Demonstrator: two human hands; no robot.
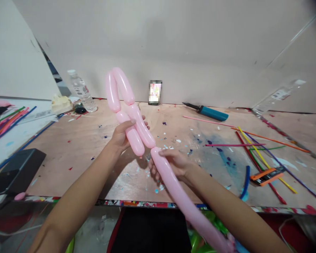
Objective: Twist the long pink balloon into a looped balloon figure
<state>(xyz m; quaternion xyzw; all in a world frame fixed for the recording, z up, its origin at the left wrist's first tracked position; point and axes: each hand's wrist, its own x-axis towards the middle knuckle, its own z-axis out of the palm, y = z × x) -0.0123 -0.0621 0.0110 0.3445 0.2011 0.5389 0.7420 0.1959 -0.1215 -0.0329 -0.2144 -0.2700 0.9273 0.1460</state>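
A long pink balloon is twisted into segments, with a folded loop at its upper left end. My left hand is wrapped round two side-by-side segments below the loop, its thumb across the front one. At the twist beneath them, my right hand grips the top of the long untwisted part, which runs down to the lower right past the table's front edge. A small knotted tip shows at the bottom of the shorter segment. Some fingers of both hands are hidden behind the balloon.
On the table lie a blue pump, several uninflated balloons and an orange-black cutter. A phone leans on the wall. Water bottles stand left and right; a dark box sits front left.
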